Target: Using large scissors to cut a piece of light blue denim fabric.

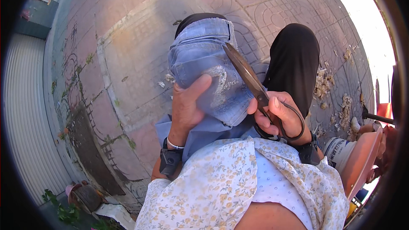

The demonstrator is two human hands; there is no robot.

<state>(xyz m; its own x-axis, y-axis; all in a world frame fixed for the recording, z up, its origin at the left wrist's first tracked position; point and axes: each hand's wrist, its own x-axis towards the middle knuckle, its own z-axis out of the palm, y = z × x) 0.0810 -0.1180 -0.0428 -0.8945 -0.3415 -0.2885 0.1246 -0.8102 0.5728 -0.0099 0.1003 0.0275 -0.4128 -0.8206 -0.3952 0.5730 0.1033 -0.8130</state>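
A piece of light blue denim (200, 57), with a waistband at its far end and a pale worn design on a pocket, lies over my lap and left knee. My left hand (189, 104) grips its left edge, thumb on top and fingers hidden beneath. In my right hand (284, 113) is a large pair of dark, worn scissors (249, 76), my fingers through the loops. The blades look closed together and point up and left, their tip by the denim's right side near the waistband. More blue cloth (198, 134) lies under the denim.
Black trousers (294, 59) cover my knees. Pinkish patterned paving (123, 59) spreads around, with dry scraps (326, 81) at right. A white bucket (339, 151) and an orange basin (362, 164) stand close on my right. At left are a ribbed shutter (32, 110) and a plant (64, 208).
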